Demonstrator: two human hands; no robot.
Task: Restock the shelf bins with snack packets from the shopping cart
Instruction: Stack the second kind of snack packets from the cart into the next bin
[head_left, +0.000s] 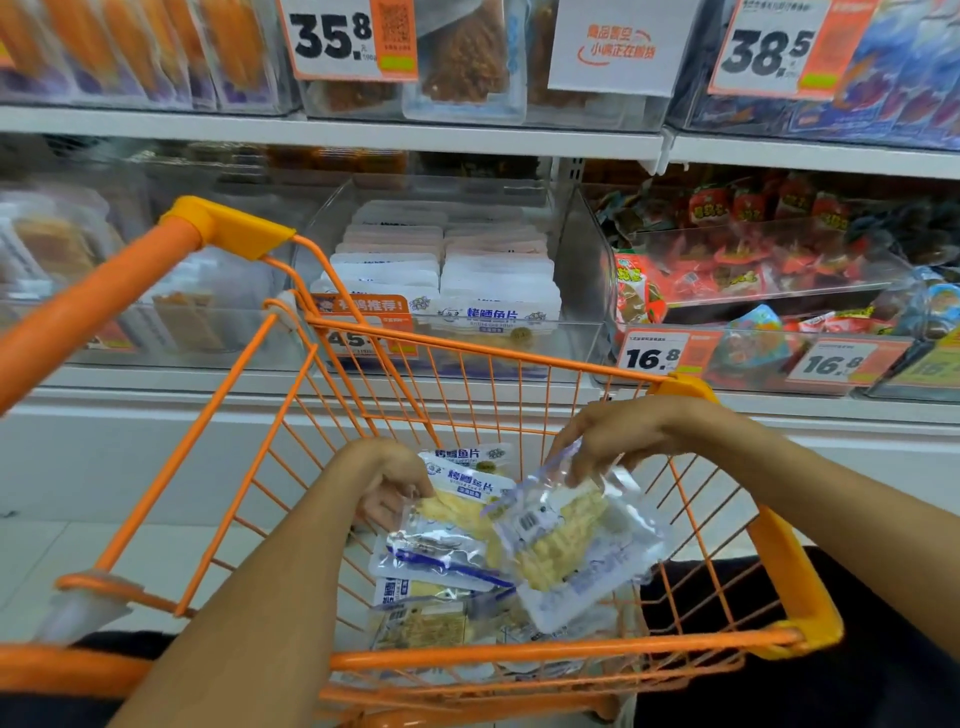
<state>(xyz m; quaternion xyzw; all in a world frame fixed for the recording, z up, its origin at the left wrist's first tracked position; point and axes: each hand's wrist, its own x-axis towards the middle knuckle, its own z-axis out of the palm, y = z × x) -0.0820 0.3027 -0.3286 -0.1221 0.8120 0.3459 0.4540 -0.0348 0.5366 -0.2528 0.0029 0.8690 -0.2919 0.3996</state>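
Both hands reach down into the orange wire shopping cart (291, 395). My left hand (387, 480) grips a small stack of white-and-blue fish snack packets (457, 499) by their left edge. My right hand (618, 434) pinches the top corner of another clear packet (576, 540), which hangs tilted with its barcode side up. More of the same packets (431, 618) lie on the cart's bottom. Straight ahead, a clear shelf bin (576, 332) holds two rows of matching packets (447, 275).
The cart's orange handle (104, 291) rises at the left. A bin of red snack packets (753, 260) sits to the right of the fish packet bin, with 16.8 price tags (654, 356) below it. An upper shelf (332, 130) carries more bins and price signs.
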